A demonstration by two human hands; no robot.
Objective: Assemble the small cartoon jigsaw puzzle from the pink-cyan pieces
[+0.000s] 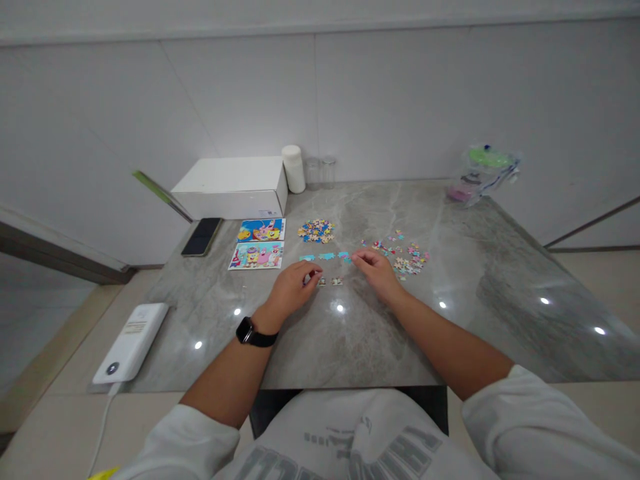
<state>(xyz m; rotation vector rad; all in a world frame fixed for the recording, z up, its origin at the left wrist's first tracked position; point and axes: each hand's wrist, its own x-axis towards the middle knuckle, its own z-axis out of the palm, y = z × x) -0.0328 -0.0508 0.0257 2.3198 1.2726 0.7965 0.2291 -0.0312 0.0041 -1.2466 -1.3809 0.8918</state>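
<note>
My left hand (295, 287) is low over the table with its fingers curled and the thumb against them. Anything pinched there is too small to make out. Just right of its fingertips lie two small jigsaw pieces (337, 281). Farther back is a broken row of light-blue jigsaw pieces (327, 256). At the right end of this row, my right hand (377, 270) has its thumb and fingers closed on a puzzle piece, mostly hidden by the fingertips. Loose pieces (411, 260) are scattered beyond the right hand.
Two cartoon picture cards (256, 256) lie left of a heap of mixed pieces (316, 231). Behind are a phone (203, 237), a white box (230, 187), a white bottle (294, 170) and glasses (328, 173). A plastic bag (483, 175) sits back right, a power bank (131, 343) front left.
</note>
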